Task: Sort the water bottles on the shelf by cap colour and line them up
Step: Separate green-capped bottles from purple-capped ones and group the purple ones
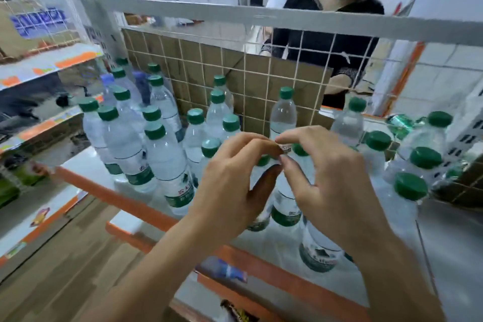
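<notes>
Fingers [251, 140] of the left hand [230, 185] and right hand [332, 185] are pinching a small pale scrap [285, 149] between them. Green-capped bottles [167, 165] are standing on the shelf [75, 165] beneath and beyond them, with blue-capped bottles [107, 86] far leftward. It is probably worth dropping the scrap first, then gripping bottles low.

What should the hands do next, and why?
Probably set down the small shiny thing that the left hand and right hand both pinch: neither hand is free, and a blue-capped bottle stands back left among green-capped bottles, unsorted.
</notes>
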